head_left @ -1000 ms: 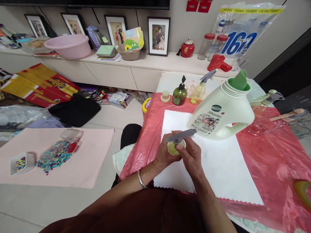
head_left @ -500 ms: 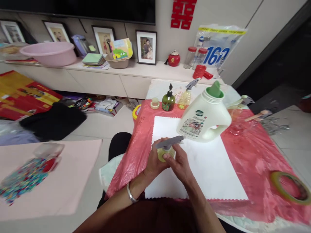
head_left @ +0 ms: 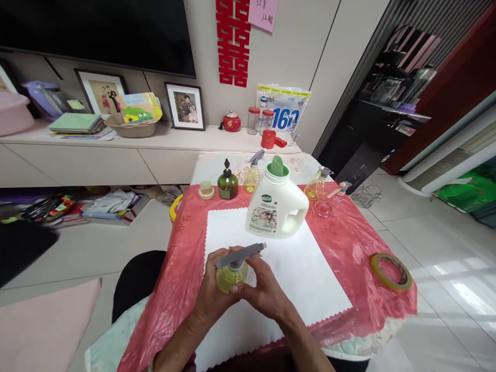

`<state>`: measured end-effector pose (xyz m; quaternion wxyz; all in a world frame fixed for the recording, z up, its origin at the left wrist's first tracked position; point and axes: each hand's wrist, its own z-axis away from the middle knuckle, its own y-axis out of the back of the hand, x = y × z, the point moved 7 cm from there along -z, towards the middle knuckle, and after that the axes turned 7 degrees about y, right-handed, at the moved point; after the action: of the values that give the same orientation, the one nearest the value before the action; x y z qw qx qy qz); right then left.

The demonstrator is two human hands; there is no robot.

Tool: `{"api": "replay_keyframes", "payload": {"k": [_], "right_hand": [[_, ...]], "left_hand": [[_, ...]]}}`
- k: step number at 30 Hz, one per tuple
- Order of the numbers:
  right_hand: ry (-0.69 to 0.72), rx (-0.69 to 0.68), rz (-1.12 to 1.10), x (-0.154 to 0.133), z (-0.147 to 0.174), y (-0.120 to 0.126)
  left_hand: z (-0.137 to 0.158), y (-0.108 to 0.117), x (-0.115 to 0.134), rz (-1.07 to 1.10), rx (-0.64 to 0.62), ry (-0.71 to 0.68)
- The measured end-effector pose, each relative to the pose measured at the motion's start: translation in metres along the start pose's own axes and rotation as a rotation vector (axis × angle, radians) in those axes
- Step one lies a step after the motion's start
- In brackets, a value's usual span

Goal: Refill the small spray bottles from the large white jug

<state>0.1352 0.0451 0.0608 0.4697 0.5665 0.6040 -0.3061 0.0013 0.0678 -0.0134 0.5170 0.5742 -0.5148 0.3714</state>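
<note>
Between my two hands is a spray bottle (head_left: 229, 278) with a grey trigger head and yellowish liquid, held over the white sheet (head_left: 302, 279). My left hand (head_left: 209, 292) wraps its left side. My right hand (head_left: 267, 292) grips it from the right, thumb across the front. Some fingers are hidden behind the bottle. Just beyond stands a large white detergent jug (head_left: 267, 201), its neck open with a green piece (head_left: 277, 166) sticking out. Behind it are a green pump bottle (head_left: 228, 185), a second spray bottle (head_left: 252, 175) and a pale cap (head_left: 206, 190).
A roll of tape (head_left: 391, 271) lies on the red plastic cover (head_left: 349, 243) at right. Another spray bottle (head_left: 315, 188) and a clear pinkish bottle (head_left: 327, 205) stand at the back right. Behind the table runs a low cabinet (head_left: 77, 165) with frames and jars.
My view has swung to the right, bringing the dark shelf and right-hand floor into sight. Both hands still hold the spray bottle over the sheet; the jug has stayed in place.
</note>
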Motion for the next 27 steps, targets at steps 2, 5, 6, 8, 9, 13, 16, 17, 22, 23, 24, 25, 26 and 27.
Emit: {"api": "replay_keyframes", "payload": {"k": [2,5,6,8,9,13,16,17,22,23,24,25,26,27], "right_hand": [[-0.026,-0.002,-0.023,0.000,0.003,0.003],[-0.065,-0.024,-0.105,0.000,0.008,0.007],[-0.073,-0.033,-0.139,0.000,0.011,0.008],[-0.083,-0.048,-0.234,0.001,0.018,0.009],[-0.091,-0.054,-0.289,0.001,0.021,0.009],[-0.164,-0.063,-0.380,-0.005,0.033,0.009],[-0.149,-0.055,-0.262,-0.023,0.031,0.012],[-0.120,-0.054,-0.223,-0.030,0.030,0.013],[-0.124,-0.034,-0.186,-0.028,0.037,0.015],[-0.144,-0.015,-0.157,-0.021,0.043,0.017],[-0.157,0.010,-0.111,-0.013,0.050,0.019],[-0.161,0.034,-0.055,-0.007,0.056,0.023],[-0.157,0.059,-0.001,-0.003,0.063,0.026],[-0.159,0.079,0.039,0.001,0.069,0.030]], "left_hand": [[0.000,0.005,0.009,0.017,0.013,0.003],[0.000,0.011,0.024,0.010,-0.019,0.053],[0.000,0.012,0.028,0.014,-0.034,0.072],[0.000,0.012,0.033,0.089,-0.108,0.124],[0.001,0.010,0.034,0.169,-0.156,0.159],[0.010,-0.003,0.032,0.537,-0.334,0.266],[0.016,-0.008,0.032,0.631,-0.389,0.312],[0.017,-0.010,0.032,0.629,-0.401,0.340],[0.022,-0.014,0.044,0.428,-0.445,0.327],[0.021,-0.014,0.048,0.358,-0.431,0.271],[0.021,-0.014,0.052,0.291,-0.416,0.212],[0.021,-0.015,0.055,0.232,-0.408,0.160],[0.021,-0.016,0.057,0.185,-0.407,0.118],[0.021,-0.018,0.058,0.148,-0.408,0.086]]}}
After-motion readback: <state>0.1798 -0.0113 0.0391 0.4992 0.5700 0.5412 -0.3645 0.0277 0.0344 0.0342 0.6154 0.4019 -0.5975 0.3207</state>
